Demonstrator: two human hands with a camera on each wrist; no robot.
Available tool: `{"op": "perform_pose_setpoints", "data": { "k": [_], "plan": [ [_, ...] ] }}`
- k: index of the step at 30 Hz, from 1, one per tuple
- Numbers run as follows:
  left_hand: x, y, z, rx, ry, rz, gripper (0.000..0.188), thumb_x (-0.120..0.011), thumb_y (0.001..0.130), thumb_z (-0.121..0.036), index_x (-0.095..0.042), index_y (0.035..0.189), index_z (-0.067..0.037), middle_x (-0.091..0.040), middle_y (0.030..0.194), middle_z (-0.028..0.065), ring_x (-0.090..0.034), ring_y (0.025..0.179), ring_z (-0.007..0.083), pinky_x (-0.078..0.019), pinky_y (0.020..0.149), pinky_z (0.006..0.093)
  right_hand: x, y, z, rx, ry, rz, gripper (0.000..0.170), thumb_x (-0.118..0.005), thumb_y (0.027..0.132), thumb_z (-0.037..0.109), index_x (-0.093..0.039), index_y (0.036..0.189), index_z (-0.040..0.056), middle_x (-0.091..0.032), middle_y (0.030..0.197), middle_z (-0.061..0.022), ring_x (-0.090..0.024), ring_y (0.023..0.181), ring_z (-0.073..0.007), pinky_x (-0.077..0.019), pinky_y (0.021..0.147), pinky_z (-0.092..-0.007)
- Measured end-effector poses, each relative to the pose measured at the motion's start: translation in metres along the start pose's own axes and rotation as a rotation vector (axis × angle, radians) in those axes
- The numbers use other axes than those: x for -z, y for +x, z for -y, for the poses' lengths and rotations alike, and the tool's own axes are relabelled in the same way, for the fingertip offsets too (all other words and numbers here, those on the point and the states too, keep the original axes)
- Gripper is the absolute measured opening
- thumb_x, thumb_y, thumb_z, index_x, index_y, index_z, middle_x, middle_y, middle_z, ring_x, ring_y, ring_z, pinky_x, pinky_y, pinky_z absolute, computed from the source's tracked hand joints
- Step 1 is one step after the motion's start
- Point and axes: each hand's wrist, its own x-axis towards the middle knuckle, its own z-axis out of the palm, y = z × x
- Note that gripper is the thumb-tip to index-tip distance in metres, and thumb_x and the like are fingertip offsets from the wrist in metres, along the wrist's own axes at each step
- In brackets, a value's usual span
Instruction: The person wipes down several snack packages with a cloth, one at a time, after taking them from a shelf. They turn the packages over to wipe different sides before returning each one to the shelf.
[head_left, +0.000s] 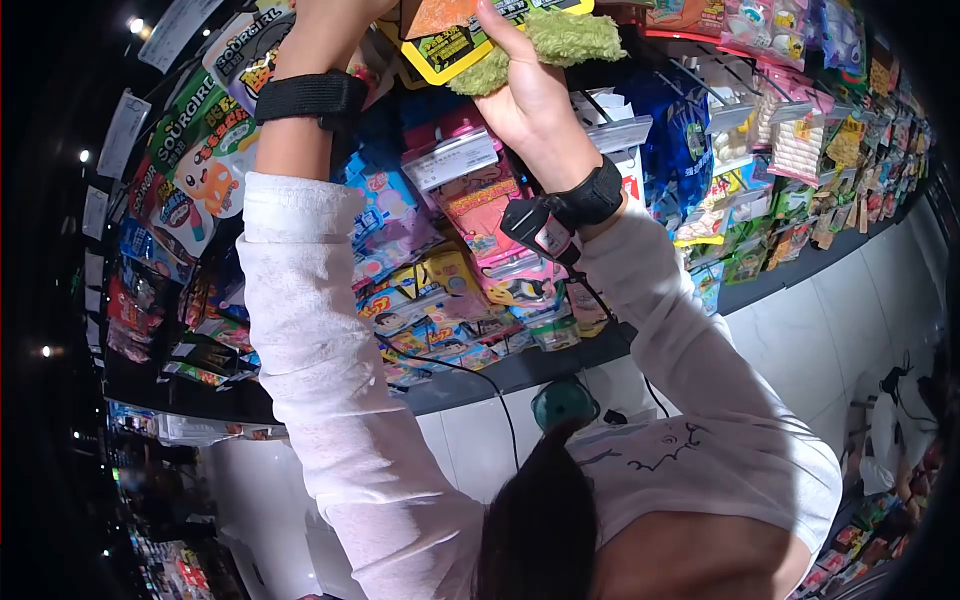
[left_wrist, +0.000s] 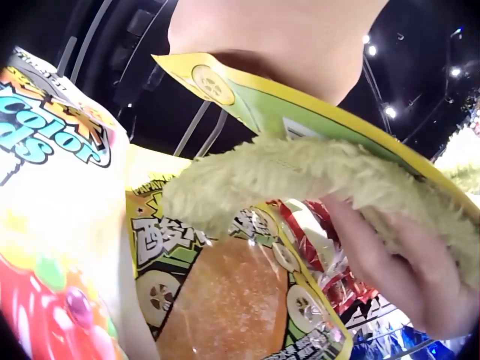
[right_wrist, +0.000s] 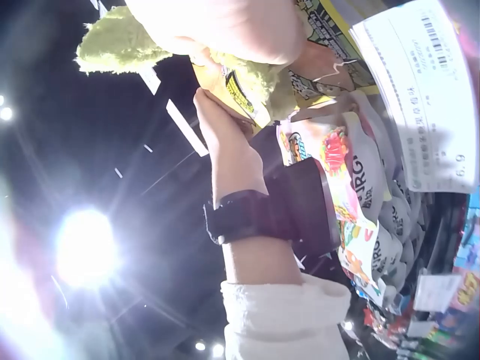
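Yellow-edged packet (head_left: 447, 48) — right hand (head_left: 540, 110) gripping edge.

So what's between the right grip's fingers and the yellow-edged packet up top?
A fuzzy green thing; the left wrist view shows it between the yellow-edged packet and the fingers of the right grip.

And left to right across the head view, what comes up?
Green SOURGIRL candy bag, black fabric left-wrist strap, yellow-edged packet with an orange centre, glossy dark-blue bag, pink-and-white bag.
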Motion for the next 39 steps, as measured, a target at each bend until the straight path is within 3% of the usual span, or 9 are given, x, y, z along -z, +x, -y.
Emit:
{"op": "perform_pose_setpoints", "data": {
  "k": [4,11,17,21,24,27,31,35,39],
  "plan": [
    [0.009,0.008,-0.007,0.019,-0.035,0.087,0.047,-0.051,0.086,-0.034,-0.055,0.110,0.006,-0.055,0.112,0.0265,-0.053,0.100,0.0396,-0.0418,0.088,0.0433,-0.003,-0.005,0.000,0.015,-0.009,-0.015,0.036,-0.055,0.090,0.011,-0.046,0.124,0.0085,-0.053,0.122,-0.0070,-0.053,0.112,-0.0204,-0.0447,0.096,-0.0374],
    [0.015,0.000,-0.014,-0.083,-0.182,-0.006,0.031,-0.057,0.083,-0.023,-0.059,0.103,0.001,-0.059,0.103,0.0167,-0.055,0.096,0.0335,-0.0434,0.083,0.0392,-0.010,-0.020,0.009,0.030,-0.043,-0.040,0.038,-0.057,0.089,0.013,-0.045,0.125,0.0104,-0.053,0.123,-0.0058,-0.053,0.112,-0.0205,-0.0448,0.096,-0.0389],
    [0.020,-0.001,-0.013,-0.119,-0.140,0.046,0.027,-0.058,0.081,-0.019,-0.060,0.099,0.000,-0.057,0.099,0.0157,-0.054,0.090,0.0328,-0.0434,0.080,0.0396,-0.008,-0.025,0.003,-0.010,-0.106,-0.069,0.041,-0.060,0.088,0.017,-0.044,0.125,0.0100,-0.055,0.120,-0.0060,-0.055,0.110,-0.0210,-0.0467,0.094,-0.0400],
    [0.009,-0.007,-0.008,-0.168,-0.072,-0.065,0.026,-0.059,0.079,-0.018,-0.060,0.098,0.000,-0.055,0.098,0.0171,-0.052,0.091,0.0348,-0.0440,0.079,0.0402,-0.002,-0.027,-0.001,-0.080,-0.100,-0.065,0.042,-0.061,0.088,0.018,-0.044,0.125,0.0099,-0.055,0.119,-0.0069,-0.056,0.109,-0.0217,-0.0486,0.092,-0.0405],
    [0.009,-0.012,-0.011,-0.086,-0.113,-0.053,0.027,-0.058,0.079,-0.018,-0.060,0.098,0.000,-0.055,0.099,0.0177,-0.052,0.090,0.0351,-0.0443,0.078,0.0420,0.001,-0.027,-0.001,-0.078,-0.104,-0.077,0.043,-0.062,0.087,0.015,-0.042,0.125,0.0099,-0.055,0.118,-0.0064,-0.056,0.108,-0.0208,-0.0501,0.090,-0.0400],
    [0.006,-0.014,-0.012,-0.020,-0.053,-0.021,0.033,-0.058,0.081,-0.023,-0.059,0.104,0.002,-0.052,0.112,0.0233,-0.050,0.102,0.0377,-0.0430,0.086,0.0426,0.002,-0.026,-0.005,-0.005,-0.134,-0.105,0.048,-0.065,0.084,0.010,-0.039,0.125,0.0106,-0.053,0.118,-0.0055,-0.056,0.105,-0.0180,-0.0518,0.086,-0.0381],
    [0.006,-0.015,-0.016,-0.009,-0.013,0.000,0.048,-0.061,0.080,-0.036,-0.058,0.112,0.000,-0.041,0.130,0.0266,-0.038,0.120,0.0412,-0.0345,0.099,0.0453,0.002,-0.026,0.000,-0.105,-0.085,-0.072,0.052,-0.066,0.083,0.008,-0.037,0.126,0.0118,-0.051,0.119,-0.0056,-0.054,0.108,-0.0173,-0.0513,0.086,-0.0377],
    [0.016,-0.011,-0.020,0.035,-0.049,0.187,0.064,-0.064,0.075,-0.050,-0.057,0.117,-0.002,-0.032,0.137,0.0263,-0.027,0.128,0.0425,-0.0261,0.104,0.0498,0.002,-0.027,-0.006,-0.055,-0.099,-0.116,0.052,-0.066,0.083,0.008,-0.038,0.125,0.0113,-0.051,0.118,-0.0052,-0.054,0.107,-0.0170,-0.0513,0.086,-0.0379],
    [0.018,-0.011,-0.014,0.045,-0.091,0.191,0.062,-0.061,0.078,-0.048,-0.055,0.120,-0.001,-0.032,0.138,0.0262,-0.029,0.127,0.0416,-0.0257,0.105,0.0481,-0.005,-0.030,-0.005,-0.038,-0.105,-0.062,0.051,-0.066,0.083,0.009,-0.038,0.125,0.0112,-0.051,0.117,-0.0048,-0.054,0.106,-0.0169,-0.0513,0.086,-0.0376]
  ]
}}
